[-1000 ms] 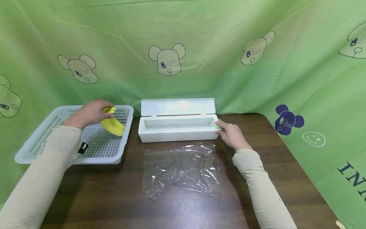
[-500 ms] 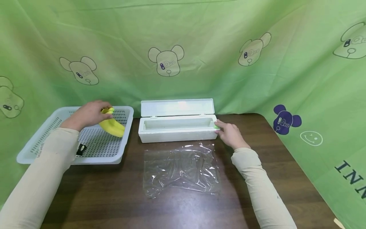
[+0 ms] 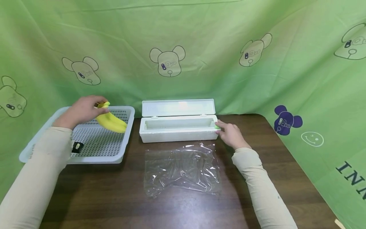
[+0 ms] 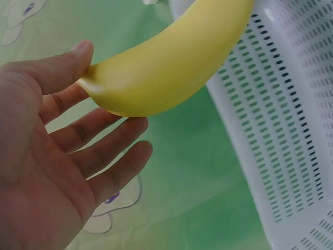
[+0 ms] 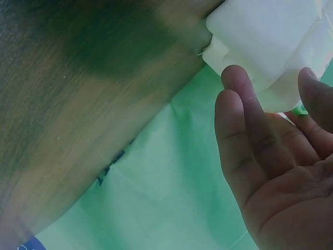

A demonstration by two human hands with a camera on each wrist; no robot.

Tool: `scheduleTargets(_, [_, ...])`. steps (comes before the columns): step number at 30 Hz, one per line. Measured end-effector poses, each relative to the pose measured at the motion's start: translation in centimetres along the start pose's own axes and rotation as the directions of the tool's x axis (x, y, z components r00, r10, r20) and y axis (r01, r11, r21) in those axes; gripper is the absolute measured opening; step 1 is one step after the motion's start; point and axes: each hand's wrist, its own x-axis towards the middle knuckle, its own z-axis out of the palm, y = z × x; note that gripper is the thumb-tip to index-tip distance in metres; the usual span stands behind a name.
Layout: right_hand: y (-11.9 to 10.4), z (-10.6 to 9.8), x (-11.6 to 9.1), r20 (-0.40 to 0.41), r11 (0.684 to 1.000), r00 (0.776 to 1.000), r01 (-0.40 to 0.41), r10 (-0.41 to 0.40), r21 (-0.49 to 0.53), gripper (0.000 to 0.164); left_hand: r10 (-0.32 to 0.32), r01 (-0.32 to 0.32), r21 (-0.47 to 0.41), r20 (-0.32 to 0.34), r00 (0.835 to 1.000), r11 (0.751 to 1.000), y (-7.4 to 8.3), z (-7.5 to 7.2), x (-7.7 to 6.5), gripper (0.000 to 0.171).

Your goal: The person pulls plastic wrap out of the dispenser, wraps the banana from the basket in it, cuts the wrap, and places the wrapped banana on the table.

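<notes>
1 banana bunch (image 3: pixel 112 122), yellow, held aloft over R part of basket; stem end up in L grip (image 3: pixel 84 109), lower end hanging by basket's R rim. L grip state: thumb & index pinching banana tip, other fingers extended w/ gaps between them, per L wrist view

1 basket (image 3: pixel 130 133), white plastic, perforated, on L of table (image 3: pixel 97 197). 1 small black item (image 3: pixel 77 147), beside L sleeve (image 3: pixel 37 171), type can't tell

1 long box (image 3: pixel 178 136), white, on table at back, near basket but apart. Lid (image 3: pixel 178 108) hinged at rear, raised & leaning back. R grip (image 3: pixel 231 134) at box's R end; state: thumb & index pinching small green tab (image 3: pixel 217 126), partly hidden; remaining fingers along box end, per R wrist view

1 sheet clear film (image 3: pixel 183 171), wrinkled, flat on table in front of box

1 pr sleeves, off-white, both arms; R sleeve (image 3: pixel 264 184) crosses table at R

1 backdrop (image 3: pixel 206 82), green cloth w/ bear-head prints, behind table & along its R side
</notes>
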Motion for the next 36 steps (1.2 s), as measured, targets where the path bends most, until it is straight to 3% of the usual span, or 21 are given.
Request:
scheduleTargets(10, [-0.1, 0.0, 0.1, 0.003, 1.000, 1.000, -0.004, 0.004, 0.005, 0.044, -0.044, 0.042, -0.062, -0.025, 0.999, 0.997, -0.1, -1.7, -0.5, 0.055])
scheduleTargets(21, [-0.2, 0.0, 0.2, 0.015, 1.000, 1.000, -0.009, 0.009, -0.002, 0.045, -0.056, 0.047, -0.119, -0.073, 0.996, 0.992, -0.4, -2.1, -1.1, 0.053])
scheduleTargets(28, [0.0, 0.0, 0.2, 0.006, 1.000, 1.000, 0.001, -0.001, -0.017, 0.044, -0.057, 0.044, -0.136, -0.090, 0.994, 0.990, 0.3, -2.5, -1.2, 0.054])
scheduleTargets(36, [-0.1, 0.1, 0.4, 0.003, 1.000, 1.000, 0.004, -0.004, -0.015, 0.044, -0.063, 0.051, -0.161, -0.074, 0.995, 0.986, 0.3, -2.2, -1.1, 0.054])
